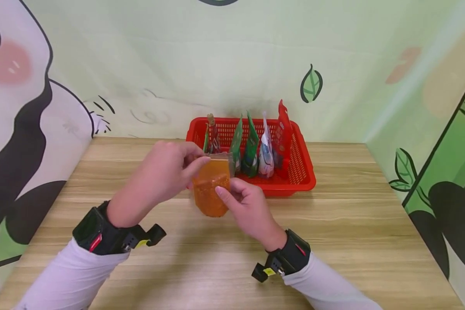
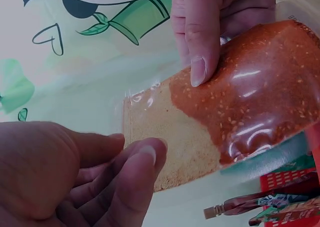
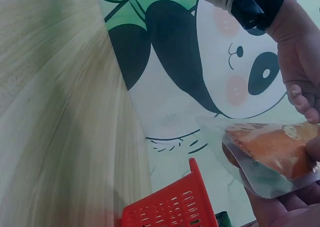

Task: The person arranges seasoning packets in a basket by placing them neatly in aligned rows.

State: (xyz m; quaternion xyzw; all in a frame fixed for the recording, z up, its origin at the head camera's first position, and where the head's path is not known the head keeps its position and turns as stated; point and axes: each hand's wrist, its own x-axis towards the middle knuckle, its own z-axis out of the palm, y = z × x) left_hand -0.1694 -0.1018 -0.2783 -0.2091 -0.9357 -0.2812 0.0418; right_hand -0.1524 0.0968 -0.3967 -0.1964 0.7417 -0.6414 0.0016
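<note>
A clear pouch of orange-red seasoning powder (image 1: 211, 199) hangs upright in front of the basket, above the table. Pale seeds speckle the powder in the left wrist view, and the pouch's top part (image 2: 165, 132) has only a thin dusting. My left hand (image 1: 166, 168) pinches the top edge between thumb and fingers. My right hand (image 1: 253, 211) grips the pouch's right side, thumb lying across the front and fingers behind. In the right wrist view the pouch (image 3: 275, 154) shows its rounded bottom end, and the left hand (image 3: 302, 72) is at its far end.
Behind the pouch stands a red plastic basket (image 1: 304, 172). In it, upright, are a corked slim bottle (image 1: 214, 135), green packets (image 1: 250, 148), a white packet (image 1: 266, 155) and a red packet (image 1: 283, 137). A panda-printed wall (image 1: 236, 64) backs the wooden table (image 1: 352, 215).
</note>
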